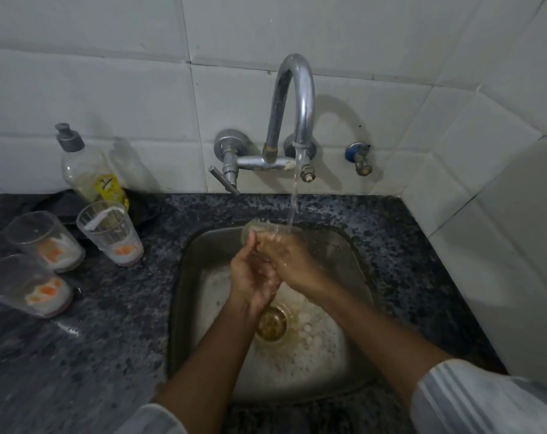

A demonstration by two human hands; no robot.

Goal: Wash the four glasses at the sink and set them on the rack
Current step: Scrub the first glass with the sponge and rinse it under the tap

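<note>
Both hands meet over the steel sink (356, 277), just under the running water. The right hand (292, 256) curls its fingers round a clear glass (259, 228) lying on its side, the rim pointing left. The left hand (253, 277) presses against the right from below, fingers bent at the glass's side; whether they grip it I cannot tell. A thin stream (294, 195) drops from the curved chrome faucet (294, 98) onto the glass. The basin is dull metal, flecked with foam round a brass-coloured drain (270, 324).

On the speckled dark stone counter (109, 339) to the left stand three more glasses (109, 233), well apart from the sink, each with white and orange residue at the bottom. Behind them leans a clear plastic soap bottle (87, 170) with a grey cap, against the white tiled wall (140, 89).
</note>
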